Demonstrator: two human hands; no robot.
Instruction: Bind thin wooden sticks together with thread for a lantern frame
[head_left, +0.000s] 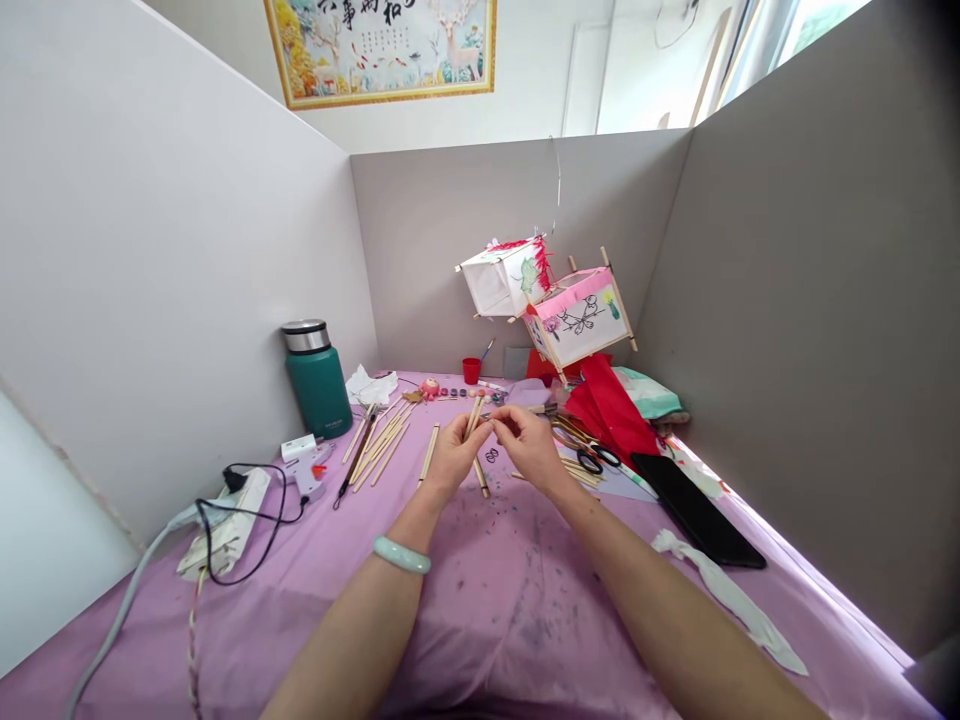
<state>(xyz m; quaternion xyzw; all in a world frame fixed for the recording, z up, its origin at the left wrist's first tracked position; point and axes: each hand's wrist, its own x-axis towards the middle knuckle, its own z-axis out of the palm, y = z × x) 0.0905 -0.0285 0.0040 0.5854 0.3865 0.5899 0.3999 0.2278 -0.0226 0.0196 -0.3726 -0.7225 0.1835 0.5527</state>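
Note:
My left hand (452,452) is closed around a pair of slim wooden sticks (475,412), held tilted upright above the table. The lower end of a stick shows beneath the fingers. My right hand (525,445) pinches at the left fingertips, beside the sticks; what lies between its fingers is too small to make out. Just below the hands, a few small dark loops (492,455) lie on the cloth. Left of my left hand rests another short pair of sticks (429,455), and farther left several loose wooden sticks (386,445) with a brush (356,460).
A green bottle (319,385), glue gun (304,468) and corded power strip (229,530) stand left. Black-handled scissors (592,460), red cloth (611,405), a black tablet-like slab (694,510) and white cloth (735,600) lie right. Two paper lanterns (581,320) hang behind. Grey partitions (450,200) enclose the table.

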